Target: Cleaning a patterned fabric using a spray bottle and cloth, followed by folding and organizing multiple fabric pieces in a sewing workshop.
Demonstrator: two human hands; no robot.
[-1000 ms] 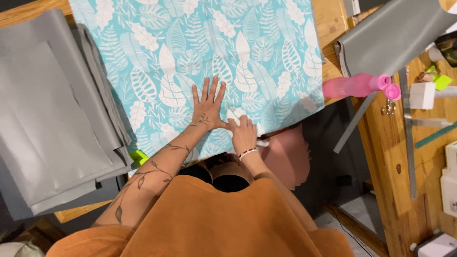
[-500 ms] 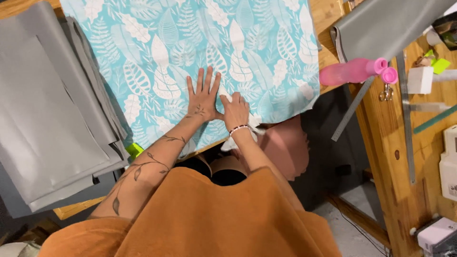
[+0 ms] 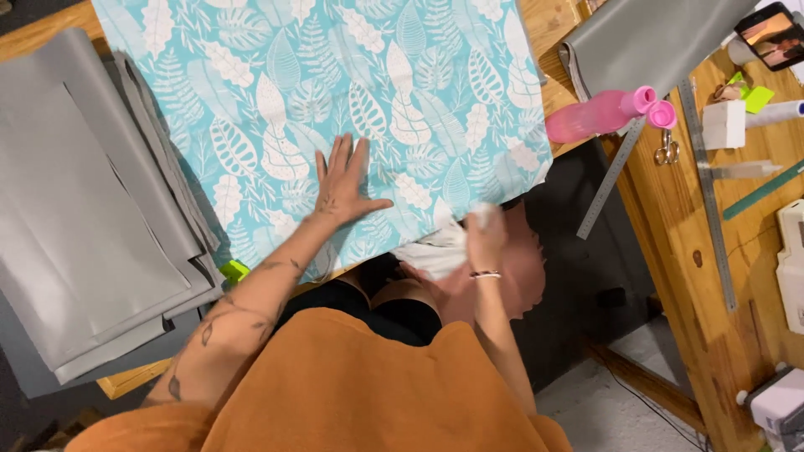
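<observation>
**Turquoise leaf-print cloth, pinned flat and lifted at its near edge**

Turquoise fabric (image 3: 335,109) with white leaves lies spread over the wooden table (image 3: 720,276), its near edge hanging off the table's near edge toward the person in the orange top. It looks light, thin and limp: it drapes and curls where it overhangs, so it would likely fold or slide rather than hold a shape. The sensible places to take it are the hem and the near corner, with a flat palm elsewhere to stop it creeping over the smooth wood.

Nearest, the right hand (image 3: 484,238) is closed on the overhanging near edge, pinching up a fold so the pale underside shows. Blur hides the fingers, so I cannot tell how many layers they hold. A little farther in, the left hand (image 3: 342,180) lies open, fingers spread, pressing the cloth down without grasping anything.

At the table's left edge a stack of grey sheets (image 3: 75,226) lies partly under the cloth; a small yellow-green object (image 3: 235,270) peeps out near the near edge, too covered to identify. Toward the right edge lie a pink bottle (image 3: 599,115) on its side, a steel ruler (image 3: 611,177), small scissors (image 3: 667,151) and a longer ruler (image 3: 708,192). At the far right corner a grey roll (image 3: 653,42) runs out of view.

The cloth's far edge is cut off at the top, and the person's body hides whatever lies under the overhang.
</observation>
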